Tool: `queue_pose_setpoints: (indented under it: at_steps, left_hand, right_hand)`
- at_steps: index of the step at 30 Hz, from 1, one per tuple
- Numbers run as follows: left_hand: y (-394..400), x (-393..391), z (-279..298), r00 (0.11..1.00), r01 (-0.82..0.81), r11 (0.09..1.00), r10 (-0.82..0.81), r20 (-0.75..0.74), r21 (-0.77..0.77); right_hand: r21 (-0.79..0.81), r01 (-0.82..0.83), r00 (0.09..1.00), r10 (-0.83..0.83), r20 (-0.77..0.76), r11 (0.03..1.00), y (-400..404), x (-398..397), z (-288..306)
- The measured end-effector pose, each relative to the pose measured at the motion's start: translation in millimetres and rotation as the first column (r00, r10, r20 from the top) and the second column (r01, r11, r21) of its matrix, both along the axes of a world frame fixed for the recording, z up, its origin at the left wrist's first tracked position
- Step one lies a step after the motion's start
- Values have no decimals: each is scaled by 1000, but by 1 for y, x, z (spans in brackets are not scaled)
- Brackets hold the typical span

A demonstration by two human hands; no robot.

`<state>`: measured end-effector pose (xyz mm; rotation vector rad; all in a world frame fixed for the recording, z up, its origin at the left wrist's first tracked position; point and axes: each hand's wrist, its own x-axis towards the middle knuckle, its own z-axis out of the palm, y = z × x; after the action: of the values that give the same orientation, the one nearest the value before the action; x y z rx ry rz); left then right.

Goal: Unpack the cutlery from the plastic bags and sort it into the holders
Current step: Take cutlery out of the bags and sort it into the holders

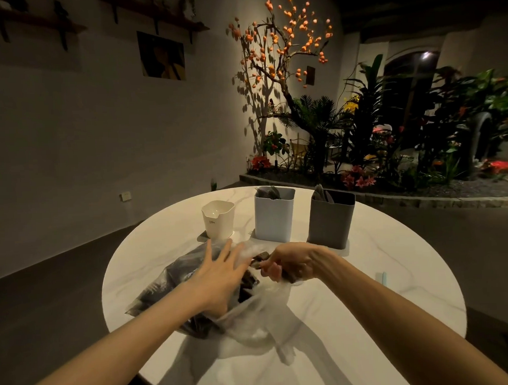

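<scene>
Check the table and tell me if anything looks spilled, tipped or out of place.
Nothing stands out. The white holder, light grey holder and dark grey holder stand upright. The plastic bag lies on the table under the left hand, while the right hand grips dark cutlery.

The only marking is a small dark print on the front of the white cup (218,220), which stands on the tabletop (396,273) just beyond the fingertips of the left hand (221,276). It is too small and blurred to read. No other text, number or sign can be made out.
</scene>
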<state>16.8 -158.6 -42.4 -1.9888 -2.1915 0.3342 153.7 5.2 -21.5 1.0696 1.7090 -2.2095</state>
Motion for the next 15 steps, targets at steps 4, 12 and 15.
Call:
queue_pose_setpoints:
  at_steps: [4, 12, 15]
  left_hand:
    - [0, -13, 8, 951, -71, 996, 84, 297, -55]
    - [26, -7, 29, 297, -323, 917, -136, 945, 234]
    - [35, 2, 39, -66, -377, 911, -208, 976, 169]
  right_hand:
    - [-29, 32, 999, -33, -21, 999, 3, 32, 13]
    - [184, -31, 999, 38, -34, 982, 18, 111, 55]
    - [205, 56, 985, -22, -169, 977, 22, 134, 66]
